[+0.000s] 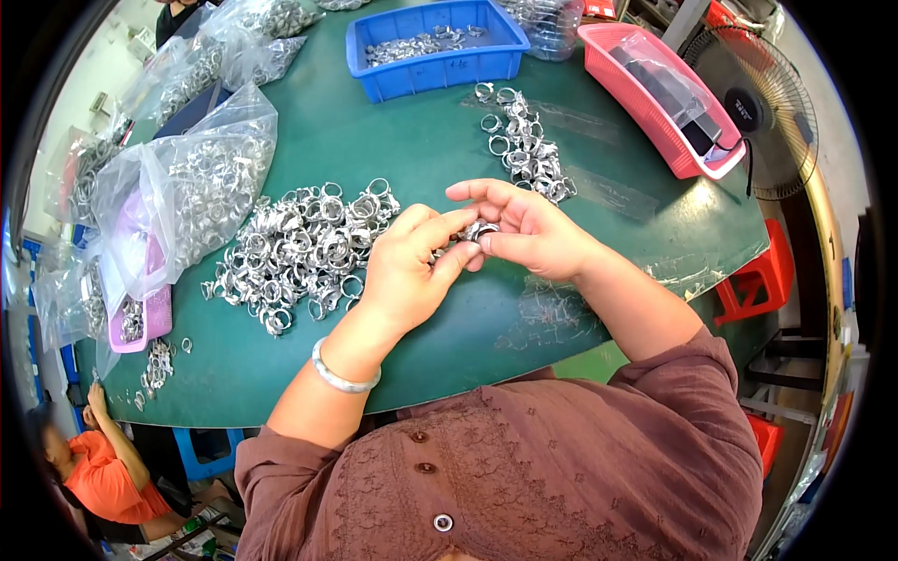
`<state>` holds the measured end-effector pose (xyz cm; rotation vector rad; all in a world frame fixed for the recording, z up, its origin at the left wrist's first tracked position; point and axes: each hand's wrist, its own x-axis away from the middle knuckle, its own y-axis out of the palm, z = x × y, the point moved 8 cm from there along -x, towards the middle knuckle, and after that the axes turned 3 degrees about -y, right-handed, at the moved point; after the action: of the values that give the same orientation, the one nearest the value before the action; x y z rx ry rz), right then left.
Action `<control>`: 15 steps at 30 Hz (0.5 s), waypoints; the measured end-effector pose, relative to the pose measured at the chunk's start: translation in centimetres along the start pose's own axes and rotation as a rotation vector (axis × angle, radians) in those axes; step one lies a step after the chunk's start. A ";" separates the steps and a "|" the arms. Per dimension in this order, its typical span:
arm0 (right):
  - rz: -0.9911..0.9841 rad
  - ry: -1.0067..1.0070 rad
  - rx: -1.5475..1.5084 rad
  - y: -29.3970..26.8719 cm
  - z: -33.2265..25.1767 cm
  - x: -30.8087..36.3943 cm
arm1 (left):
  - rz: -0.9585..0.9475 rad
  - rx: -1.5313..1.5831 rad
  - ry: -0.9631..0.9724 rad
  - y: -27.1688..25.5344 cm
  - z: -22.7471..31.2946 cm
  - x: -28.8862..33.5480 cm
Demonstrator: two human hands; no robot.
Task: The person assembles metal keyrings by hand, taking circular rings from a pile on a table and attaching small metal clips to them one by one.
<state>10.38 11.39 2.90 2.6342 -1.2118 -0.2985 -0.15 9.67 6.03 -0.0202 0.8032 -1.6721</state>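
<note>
My left hand (409,265) and my right hand (538,232) meet over the green table, their fingertips pinched together around a small silver metal ring (481,230). Fingers hide part of it, and I cannot tell whether more than one piece is there. Beside my left hand spreads a large heap of similar silver rings (304,245). Beyond my right hand lies a smaller, elongated pile of rings (529,140). A pale bangle (341,372) circles my left wrist.
A blue tray (402,86) of rings sits at the back. Bags of rings (217,182) and a purple basket (157,313) stand left. A pink basket (655,107) and a fan (748,110) are at right. A person in orange (110,477) sits lower left.
</note>
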 end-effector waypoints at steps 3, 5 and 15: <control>-0.017 0.013 -0.044 0.3 0.1 -0.1 | 0.010 0.002 -0.048 -0.2 -0.9 0.0; -0.004 0.016 -0.091 0.2 0.1 -0.1 | 0.008 0.229 -0.195 -0.2 -2.6 0.1; 0.042 0.010 -0.103 -0.2 -0.1 0.1 | -0.040 0.824 -0.574 0.8 -4.2 0.9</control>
<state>10.60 11.50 2.92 2.5163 -1.2131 -0.3311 -1.54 10.91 2.02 0.0557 -0.3378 -1.7960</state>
